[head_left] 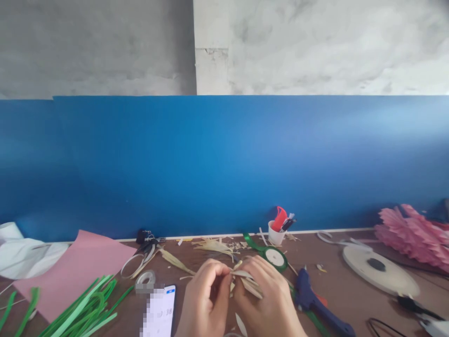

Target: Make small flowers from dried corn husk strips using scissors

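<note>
Both hands meet low in the middle of the head view, over the brown table. My left hand (207, 297) is closed, thumb and forefinger pinching the tip of a bundle of pale, dry leaf-like pieces (250, 286). Around the same bundle the fingers of my right hand (264, 295) are closed, and several pieces stick out between them. A loose pale piece (241, 324) lies below, between the wrists. The fingers hide part of the bundle.
Dry scraps (213, 245), a green ribbon spool (275, 257) and a white cup of pens (276, 234) stand behind. Phone (159, 311), tape roll (145, 280), green stems (87, 306) and pink sheet (80, 267) lie left; a blue glue gun (315, 299), oval white board (380, 271) and pink paper (414, 236) right.
</note>
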The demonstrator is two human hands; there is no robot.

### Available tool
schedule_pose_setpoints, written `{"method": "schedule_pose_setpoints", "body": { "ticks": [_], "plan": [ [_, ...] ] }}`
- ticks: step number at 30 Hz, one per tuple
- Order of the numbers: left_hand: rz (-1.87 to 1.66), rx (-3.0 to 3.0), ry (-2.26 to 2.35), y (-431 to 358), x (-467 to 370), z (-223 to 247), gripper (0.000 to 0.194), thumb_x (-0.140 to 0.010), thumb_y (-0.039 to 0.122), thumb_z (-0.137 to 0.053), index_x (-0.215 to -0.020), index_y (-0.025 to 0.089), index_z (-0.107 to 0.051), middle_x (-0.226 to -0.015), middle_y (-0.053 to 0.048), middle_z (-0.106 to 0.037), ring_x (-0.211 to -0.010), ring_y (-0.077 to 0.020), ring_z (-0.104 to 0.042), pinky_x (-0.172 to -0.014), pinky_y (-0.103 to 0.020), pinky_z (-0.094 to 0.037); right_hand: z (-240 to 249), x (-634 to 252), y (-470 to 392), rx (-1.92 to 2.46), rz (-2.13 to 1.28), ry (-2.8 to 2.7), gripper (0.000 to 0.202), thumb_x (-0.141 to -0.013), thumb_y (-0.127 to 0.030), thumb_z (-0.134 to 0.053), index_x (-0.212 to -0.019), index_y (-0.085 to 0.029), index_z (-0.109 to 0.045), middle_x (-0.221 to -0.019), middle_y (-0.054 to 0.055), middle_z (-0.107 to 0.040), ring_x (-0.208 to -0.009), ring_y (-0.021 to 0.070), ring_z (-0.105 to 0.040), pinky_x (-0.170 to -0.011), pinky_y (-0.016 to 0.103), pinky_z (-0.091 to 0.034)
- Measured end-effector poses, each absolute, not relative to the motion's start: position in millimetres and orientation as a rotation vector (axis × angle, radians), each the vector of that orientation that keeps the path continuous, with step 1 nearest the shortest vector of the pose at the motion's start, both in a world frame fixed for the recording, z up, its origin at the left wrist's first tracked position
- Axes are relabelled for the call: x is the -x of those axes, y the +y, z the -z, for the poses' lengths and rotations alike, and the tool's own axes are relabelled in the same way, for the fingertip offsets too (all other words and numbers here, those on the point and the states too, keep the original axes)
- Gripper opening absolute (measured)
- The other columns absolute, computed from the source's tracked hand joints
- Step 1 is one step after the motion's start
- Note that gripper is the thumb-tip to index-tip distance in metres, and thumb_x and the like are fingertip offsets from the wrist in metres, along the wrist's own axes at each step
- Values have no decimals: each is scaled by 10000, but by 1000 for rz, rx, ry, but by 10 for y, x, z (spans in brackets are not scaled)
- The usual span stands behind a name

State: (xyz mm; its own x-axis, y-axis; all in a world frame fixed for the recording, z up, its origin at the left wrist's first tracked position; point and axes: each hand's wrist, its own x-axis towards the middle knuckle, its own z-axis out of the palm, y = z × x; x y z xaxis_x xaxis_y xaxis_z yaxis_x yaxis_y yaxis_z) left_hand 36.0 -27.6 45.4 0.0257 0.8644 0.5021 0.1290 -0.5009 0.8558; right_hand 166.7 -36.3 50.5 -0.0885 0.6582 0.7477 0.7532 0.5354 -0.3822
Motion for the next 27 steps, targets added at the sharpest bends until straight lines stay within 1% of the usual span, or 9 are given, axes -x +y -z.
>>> {"method": "schedule_pose_setpoints", "body": {
  "ticks": [2,6,9,13,16,18,22,25,27],
  "plan": [
    [-1547,-1704,1008,-278,-361,-454,168,-855,264,-537,-705,216,-597,-668,-17,-571,-596,-159,-530,-587,-221,-416,-514,-1666,-366,1188,127,-1792,163,-729,-95,-479,-637,-216,-537,-602,11,-596,-575,163,-558,-562,258,-407],
    [-1544,-1743,1000,-271,-351,-443,175,-866,248,-520,-713,213,-599,-678,-18,-577,-605,-156,-544,-603,-222,-422,-514,-1683,-366,1218,89,-1824,152,-734,-107,-498,-660,-212,-581,-622,19,-618,-602,169,-573,-580,261,-416],
    [-1532,-1759,1007,-266,-340,-443,190,-877,250,-499,-716,211,-592,-684,-20,-578,-607,-154,-541,-598,-221,-419,-512,-1697,-366,1228,114,-1848,160,-733,-110,-496,-649,-205,-593,-603,22,-613,-585,169,-569,-569,264,-411],
    [-1522,-1750,1031,-270,-331,-461,201,-877,270,-503,-706,211,-592,-672,-26,-582,-597,-159,-530,-603,-229,-418,-524,-1703,-372,1252,158,-1866,159,-729,-126,-507,-600,-207,-553,-570,16,-589,-550,160,-547,-551,260,-396],
    [-1520,-1733,1029,-278,-335,-469,199,-864,292,-529,-694,212,-597,-662,-28,-583,-583,-161,-524,-582,-231,-410,-530,-1697,-369,1229,179,-1888,165,-740,-126,-493,-617,-210,-564,-570,16,-593,-548,164,-544,-548,264,-383],
    [-1504,-1730,1022,-284,-342,-467,206,-861,305,-535,-686,214,-594,-657,-26,-577,-575,-158,-517,-560,-227,-398,-519,-1690,-362,1198,184,-1889,167,-723,-108,-477,-628,-210,-569,-573,15,-598,-549,164,-543,-548,264,-375],
    [-1475,-1746,1027,-293,-347,-476,202,-849,295,-545,-667,211,-577,-647,-19,-562,-578,-153,-504,-566,-223,-393,-472,-1680,-353,1218,199,-1824,129,-678,-117,-462,-605,-210,-513,-566,15,-557,-550,169,-516,-542,268,-357],
    [-1437,-1686,1023,-305,-342,-517,213,-839,320,-556,-662,204,-578,-638,-9,-552,-585,-150,-500,-569,-216,-393,-472,-1690,-362,1243,95,-1779,123,-683,-118,-459,-612,-211,-494,-578,11,-544,-565,167,-509,-550,265,-356],
    [-1397,-1597,1009,-314,-337,-554,241,-830,372,-572,-665,197,-591,-630,-4,-540,-589,-149,-487,-563,-213,-389,-506,-1705,-375,1264,-100,-1726,116,-707,-141,-465,-615,-210,-481,-594,8,-547,-580,161,-505,-550,256,-362]
  ]
}}
